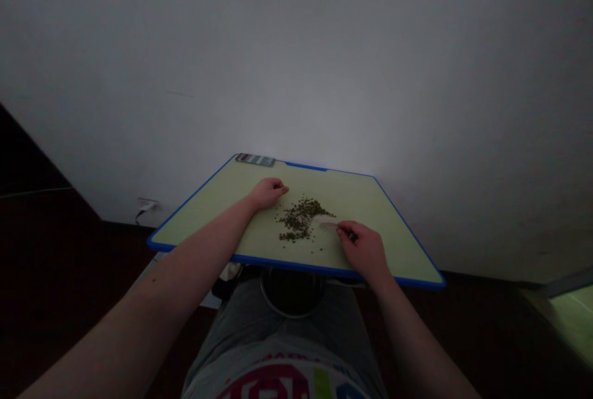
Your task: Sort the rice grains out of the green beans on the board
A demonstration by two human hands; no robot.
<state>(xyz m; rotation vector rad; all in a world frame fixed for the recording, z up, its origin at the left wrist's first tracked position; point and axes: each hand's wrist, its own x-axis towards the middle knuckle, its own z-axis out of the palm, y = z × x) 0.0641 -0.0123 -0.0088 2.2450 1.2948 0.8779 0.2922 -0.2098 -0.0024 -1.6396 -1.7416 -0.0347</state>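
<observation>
Small dark green beans (301,217) lie in a loose heap on a pale yellow-green board (208,201) with a blue rim. Beside them, on the right, is a small whitish patch (322,218), too blurred to name. My right hand (364,247) pinches what looks like a small spoon (328,225), its thin grey end pointing left at the heap's right edge. My left hand (267,193) rests on the board just left of the beans, fingers curled closed. What its fingers hold, if anything, is hidden.
A phone (254,159) lies at the board's far left corner. Below the near edge, a round dark pot (291,314) sits between my thighs. A pale wall (296,65) rises behind the board. A cable (144,209) is plugged in low at the left.
</observation>
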